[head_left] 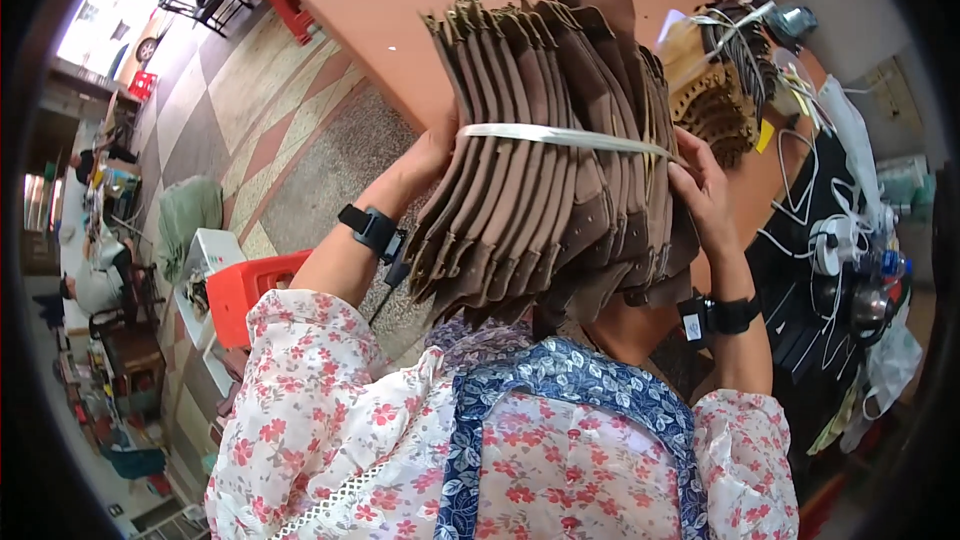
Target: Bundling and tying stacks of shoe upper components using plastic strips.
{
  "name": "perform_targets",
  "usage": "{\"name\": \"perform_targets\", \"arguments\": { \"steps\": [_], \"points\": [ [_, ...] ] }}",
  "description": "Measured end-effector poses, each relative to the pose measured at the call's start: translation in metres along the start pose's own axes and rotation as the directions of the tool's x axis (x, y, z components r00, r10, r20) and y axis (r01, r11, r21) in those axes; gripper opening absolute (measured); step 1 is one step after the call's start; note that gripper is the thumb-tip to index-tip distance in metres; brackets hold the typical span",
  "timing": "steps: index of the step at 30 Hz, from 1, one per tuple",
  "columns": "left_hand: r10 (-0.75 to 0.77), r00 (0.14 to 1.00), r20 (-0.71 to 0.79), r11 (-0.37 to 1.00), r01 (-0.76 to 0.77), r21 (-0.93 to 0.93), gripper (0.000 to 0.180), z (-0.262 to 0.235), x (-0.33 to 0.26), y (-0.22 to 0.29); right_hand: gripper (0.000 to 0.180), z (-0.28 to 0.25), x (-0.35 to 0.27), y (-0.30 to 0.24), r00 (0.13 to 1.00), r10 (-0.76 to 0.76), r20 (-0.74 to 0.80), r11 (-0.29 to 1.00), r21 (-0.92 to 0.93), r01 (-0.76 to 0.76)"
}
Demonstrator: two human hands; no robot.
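The bundle of brown cut pieces is held up in the air between the chest and the counter, its flat leaves fanned like a thick deck and cinched across the middle by a pale strap. The left hand presses against the bundle's left side at the strap, fingers mostly hidden behind the leaves, so how firmly it grips I cannot tell; the right hand clasps the right edge, fingers curled onto the outer leaves just under the strap. Both wrists carry a black band.

The pieces look like leather or stiff board: each leaf probably bends a little, yet the stack together seems fairly heavy and apt to splay or slide (only 1 strap binds it). Holding it from both sides at the strap line, as now, looks the safest purchase.

Beyond it on the counter lie another fanned brown stack and white cords. A red stool stands on the floor at the left.
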State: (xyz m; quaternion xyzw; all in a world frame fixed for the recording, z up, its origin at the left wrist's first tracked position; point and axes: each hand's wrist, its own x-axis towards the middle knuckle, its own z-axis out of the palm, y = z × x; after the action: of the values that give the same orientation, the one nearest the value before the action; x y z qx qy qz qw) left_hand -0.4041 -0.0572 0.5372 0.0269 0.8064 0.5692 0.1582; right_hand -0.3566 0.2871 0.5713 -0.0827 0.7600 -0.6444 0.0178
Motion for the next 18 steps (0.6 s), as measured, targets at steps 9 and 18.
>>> {"name": "perform_targets", "arguments": {
  "steps": [9,18],
  "points": [
    [0.084,0.996,-0.028,0.843,-0.056,0.536,0.050,-0.036,-0.021,0.045,0.054,0.008,0.004,0.002,0.998,-0.022,0.059,0.994,-0.106,0.028],
    [0.510,0.841,-0.178,0.749,-0.333,0.572,0.054,-0.010,-0.064,0.084,0.048,0.003,-0.001,-0.009,0.996,0.090,0.002,0.982,-0.170,-0.088]
  ]
}}
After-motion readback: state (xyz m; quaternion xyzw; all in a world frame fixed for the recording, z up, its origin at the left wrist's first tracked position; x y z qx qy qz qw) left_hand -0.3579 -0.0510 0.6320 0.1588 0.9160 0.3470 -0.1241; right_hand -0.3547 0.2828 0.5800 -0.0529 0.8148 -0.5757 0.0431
